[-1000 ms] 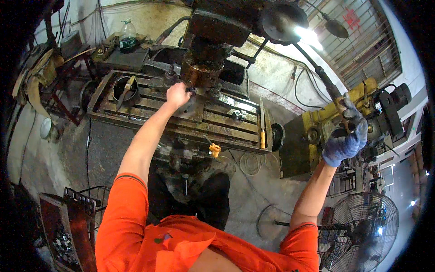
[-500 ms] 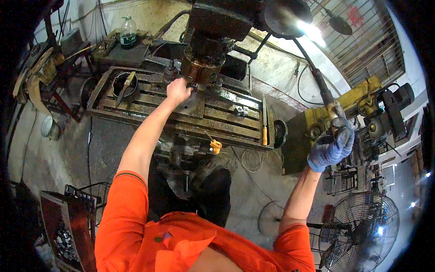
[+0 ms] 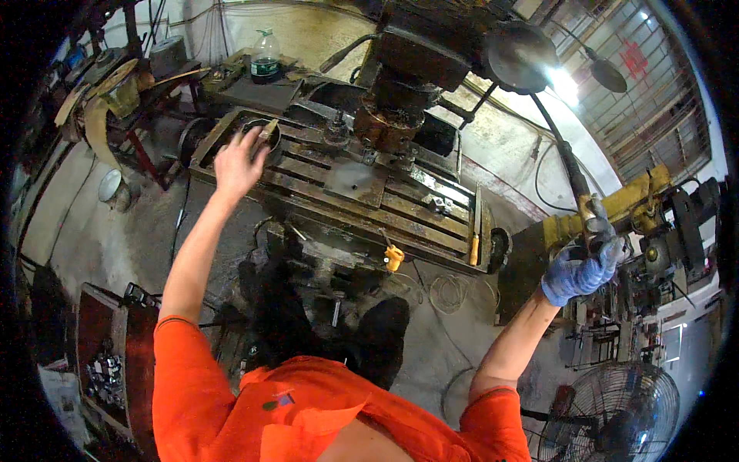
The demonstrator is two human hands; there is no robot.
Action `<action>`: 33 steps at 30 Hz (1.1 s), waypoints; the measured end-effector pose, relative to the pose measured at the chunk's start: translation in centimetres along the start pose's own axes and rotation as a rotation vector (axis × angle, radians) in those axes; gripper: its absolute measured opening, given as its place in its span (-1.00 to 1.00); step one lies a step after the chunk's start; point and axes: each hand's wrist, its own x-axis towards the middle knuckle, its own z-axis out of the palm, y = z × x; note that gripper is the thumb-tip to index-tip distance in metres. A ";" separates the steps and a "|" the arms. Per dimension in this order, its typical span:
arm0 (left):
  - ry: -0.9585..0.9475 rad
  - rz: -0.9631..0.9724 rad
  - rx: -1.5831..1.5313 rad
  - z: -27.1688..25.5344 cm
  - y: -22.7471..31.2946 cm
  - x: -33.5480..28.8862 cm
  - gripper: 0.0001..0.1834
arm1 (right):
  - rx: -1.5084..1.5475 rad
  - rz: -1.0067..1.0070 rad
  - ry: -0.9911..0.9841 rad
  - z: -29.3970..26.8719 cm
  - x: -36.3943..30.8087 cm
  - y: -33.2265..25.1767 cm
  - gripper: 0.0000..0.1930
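My bare left hand (image 3: 240, 163) reaches over the left end of the slotted machine table (image 3: 300, 183), fingers apart. Just past its fingertips, a brush (image 3: 269, 129) with a pale handle leans in a dark round bowl (image 3: 271, 146), partly hidden by the hand; contact with the brush is unclear. My right hand (image 3: 583, 269), in a blue-grey glove, is wrapped round the lower end of a long lever (image 3: 571, 165) off to the right. Between my hands, the rusty spindle head (image 3: 389, 123) stands above a flat metal plate (image 3: 356, 185) on the table.
A small metal part (image 3: 439, 204) and a file with a yellow handle (image 3: 474, 248) lie on the table's right side. A yellow-handled tool (image 3: 393, 258) sticks out at the front edge. A standing fan (image 3: 616, 416) is at the lower right, a red-brown cabinet (image 3: 138, 362) at the lower left.
My left hand has left the spindle area and moved left to the bowl, its fingers opening. My right hand stays on the lever. The whole view has shifted slightly.
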 end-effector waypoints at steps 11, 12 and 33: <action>0.000 0.051 0.088 1.8 -6.0 -1.3 -0.73 | 0.073 0.133 0.052 0.1 -0.3 -0.1 -0.66; 0.015 -0.036 -0.094 1.9 -5.1 -1.4 -0.74 | 0.003 0.144 0.053 -0.1 -0.2 -0.1 -0.65; -0.098 -0.115 -0.558 11.7 10.0 -1.2 -0.78 | -0.058 0.163 0.076 0.3 -1.6 -0.3 -0.63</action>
